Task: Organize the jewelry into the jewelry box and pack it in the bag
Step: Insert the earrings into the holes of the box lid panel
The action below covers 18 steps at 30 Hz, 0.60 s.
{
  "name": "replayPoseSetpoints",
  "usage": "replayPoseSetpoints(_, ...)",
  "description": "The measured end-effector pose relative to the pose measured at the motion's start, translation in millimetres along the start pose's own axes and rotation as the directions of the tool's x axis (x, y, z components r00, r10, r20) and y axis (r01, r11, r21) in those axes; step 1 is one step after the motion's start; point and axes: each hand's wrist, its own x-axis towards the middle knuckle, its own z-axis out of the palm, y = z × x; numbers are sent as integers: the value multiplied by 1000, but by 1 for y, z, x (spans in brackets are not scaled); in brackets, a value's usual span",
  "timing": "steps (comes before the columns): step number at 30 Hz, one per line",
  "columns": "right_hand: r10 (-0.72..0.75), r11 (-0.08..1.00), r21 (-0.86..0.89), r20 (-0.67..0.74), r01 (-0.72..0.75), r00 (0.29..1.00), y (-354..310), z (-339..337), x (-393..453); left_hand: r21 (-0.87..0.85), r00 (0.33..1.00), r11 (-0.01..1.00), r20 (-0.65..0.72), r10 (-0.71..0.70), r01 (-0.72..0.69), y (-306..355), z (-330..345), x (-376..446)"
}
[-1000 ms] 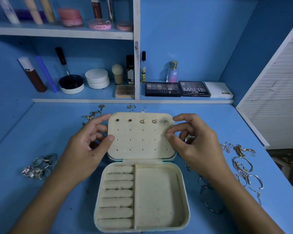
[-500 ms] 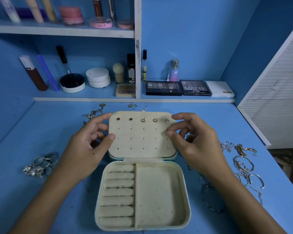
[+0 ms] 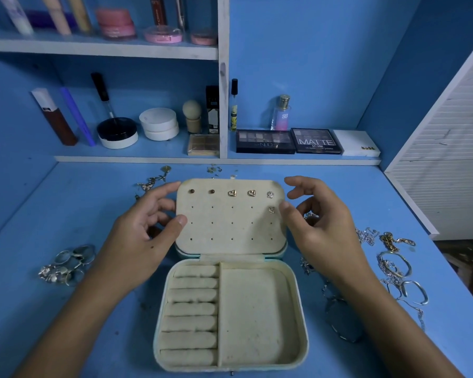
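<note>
The cream jewelry box point(image 3: 257, 312) lies open on the blue desk, its lid point(image 3: 230, 230) propped up. Five stud earrings point(image 3: 232, 193) sit in the lid's top row, and a silver earring point(image 3: 271, 210) sits in the second row at the right. My left hand point(image 3: 139, 241) grips the lid's left edge, thumb on the front and fingers behind. My right hand point(image 3: 320, 227) hovers at the lid's right edge with loose fingers, its thumb tip beside the silver earring. The ring rolls and the tray compartment hold nothing.
A heap of silver rings point(image 3: 66, 264) lies left of the box. Bracelets and chains point(image 3: 396, 268) spread along the right, with a dark necklace point(image 3: 339, 320) near my right forearm. Small earrings point(image 3: 150, 182) lie behind the lid. Cosmetics and palettes point(image 3: 316, 140) fill the shelf.
My right hand's fingers have let go and drawn back from the lid, uncovering the silver earring in the second row. My left hand still holds the lid.
</note>
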Motion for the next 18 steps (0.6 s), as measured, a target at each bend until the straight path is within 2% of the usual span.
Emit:
replayPoseSetpoints(7, 72, 997, -19, 122, -71, 990, 1, 1, 4, 3, 1000, 1000, -5, 2, -2, -1, 0, 0)
replayPoseSetpoints(18, 106, 994, -49, 153, -100, 983, 3, 1, 11, 62, 999, 997, -8, -52, 52, -3, 1, 1)
